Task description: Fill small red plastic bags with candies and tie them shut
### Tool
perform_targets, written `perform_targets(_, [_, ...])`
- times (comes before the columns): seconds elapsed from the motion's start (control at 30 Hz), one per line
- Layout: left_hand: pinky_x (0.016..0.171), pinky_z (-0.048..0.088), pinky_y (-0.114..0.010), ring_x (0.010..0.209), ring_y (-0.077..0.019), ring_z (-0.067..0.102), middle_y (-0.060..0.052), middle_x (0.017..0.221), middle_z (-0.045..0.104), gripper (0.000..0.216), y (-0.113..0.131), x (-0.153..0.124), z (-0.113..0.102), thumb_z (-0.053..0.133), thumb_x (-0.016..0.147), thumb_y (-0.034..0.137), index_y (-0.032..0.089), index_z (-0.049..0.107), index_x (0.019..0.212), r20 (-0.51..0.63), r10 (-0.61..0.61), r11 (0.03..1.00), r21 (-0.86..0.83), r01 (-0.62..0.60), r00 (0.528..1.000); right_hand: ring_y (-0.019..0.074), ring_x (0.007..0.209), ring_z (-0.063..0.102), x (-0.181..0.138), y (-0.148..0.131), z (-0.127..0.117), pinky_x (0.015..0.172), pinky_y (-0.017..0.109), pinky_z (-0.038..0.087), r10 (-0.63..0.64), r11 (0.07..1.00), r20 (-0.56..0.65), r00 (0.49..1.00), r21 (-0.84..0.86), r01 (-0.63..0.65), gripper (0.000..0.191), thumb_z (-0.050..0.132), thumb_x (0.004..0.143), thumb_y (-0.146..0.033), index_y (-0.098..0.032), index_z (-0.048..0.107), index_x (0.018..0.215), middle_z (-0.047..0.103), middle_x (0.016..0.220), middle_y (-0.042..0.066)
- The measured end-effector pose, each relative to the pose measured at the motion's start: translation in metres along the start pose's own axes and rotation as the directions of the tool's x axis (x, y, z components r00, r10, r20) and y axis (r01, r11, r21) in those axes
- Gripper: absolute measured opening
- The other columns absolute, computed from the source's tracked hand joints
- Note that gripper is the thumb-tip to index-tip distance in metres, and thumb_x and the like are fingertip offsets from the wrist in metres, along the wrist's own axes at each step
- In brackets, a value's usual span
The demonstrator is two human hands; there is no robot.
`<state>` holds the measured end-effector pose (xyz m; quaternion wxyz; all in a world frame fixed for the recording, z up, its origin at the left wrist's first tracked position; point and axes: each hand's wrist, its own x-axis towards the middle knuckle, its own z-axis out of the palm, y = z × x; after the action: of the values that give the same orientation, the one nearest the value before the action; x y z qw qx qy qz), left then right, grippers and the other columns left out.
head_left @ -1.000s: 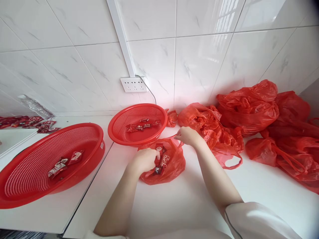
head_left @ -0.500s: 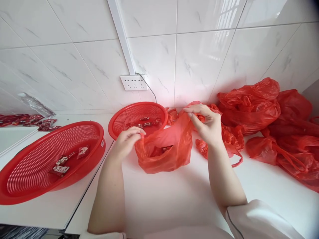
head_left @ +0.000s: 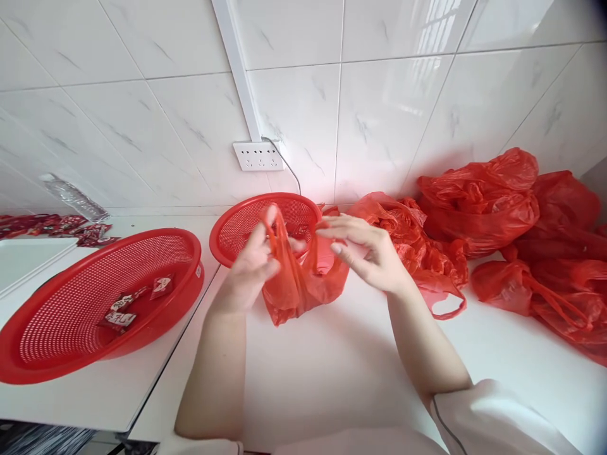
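Basket [head_left: 237,232] behind bag [head_left: 294,292]; socket [head_left: 258,156] beyond

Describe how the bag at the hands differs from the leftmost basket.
The bag is thin, creased plastic; the basket has a perforated bowl shape. The bag looks smaller than the basket. The bag is between left hand and right hand; the basket stands apart. Both are red.

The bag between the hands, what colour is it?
The bag is red, best seen in the head view.

Across my white table [head_left: 341,379], split by a dark seam [head_left: 179,344]: big red basket [head_left: 66,322] at left, smaller red basket [head_left: 232,230] farther back, red plastic bags [head_left: 478,202] crowding the right, packets [head_left: 47,226] heaped far left.
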<state>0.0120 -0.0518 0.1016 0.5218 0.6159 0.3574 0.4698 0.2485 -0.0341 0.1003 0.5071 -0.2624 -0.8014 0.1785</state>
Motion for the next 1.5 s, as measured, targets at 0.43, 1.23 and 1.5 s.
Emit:
perform_targets(0.43, [0.049, 0.045, -0.02, 0.054, -0.0108, 0.056, 0.002, 0.06, 0.058, 0.033, -0.014, 0.003, 0.029, 0.057, 0.089, 0.051, 0.019, 0.065, 0.091, -0.143, -0.233, 0.966, 0.083, 0.246, 0.962, 0.0158, 0.096, 0.066, 0.002, 0.005, 0.016, 0.088, 0.032, 0.054, 0.076, 0.99, 0.181, 0.981, 0.102, -0.095, 0.022, 0.051, 0.092, -0.014, -0.021, 0.066, 0.106, 0.07, 0.102, 0.004])
perform_targets(1.23, [0.052, 0.044, -0.027, 0.054, -0.0141, 0.055, -0.002, 0.064, 0.059, 0.024, -0.014, 0.0, 0.025, 0.045, 0.092, 0.027, 0.017, 0.064, 0.081, 0.109, 0.089, 0.788, 0.6, -0.136, 0.99, 0.0158, 0.102, 0.059, 0.002, 0.013, 0.034, 0.087, 0.033, 0.05, 0.243, 0.831, 0.201, 0.949, 0.462, -0.31, 0.029, 0.045, 0.099, -0.042, -0.024, 0.053, 0.12, 0.057, 0.125, 0.007])
perform_targets(1.5, [0.084, 0.049, -0.039, 0.09, -0.0207, 0.058, -0.01, 0.102, 0.058, 0.022, -0.034, 0.018, 0.013, 0.041, 0.087, 0.015, 0.018, 0.061, 0.08, 0.199, 0.564, 0.662, 0.471, -0.583, 0.802, 0.0099, 0.066, 0.053, 0.004, 0.043, 0.048, 0.057, 0.024, 0.042, 0.397, 0.592, 0.357, 0.845, 0.604, -0.533, 0.033, 0.058, 0.091, -0.044, -0.024, 0.057, 0.118, 0.062, 0.089, -0.001])
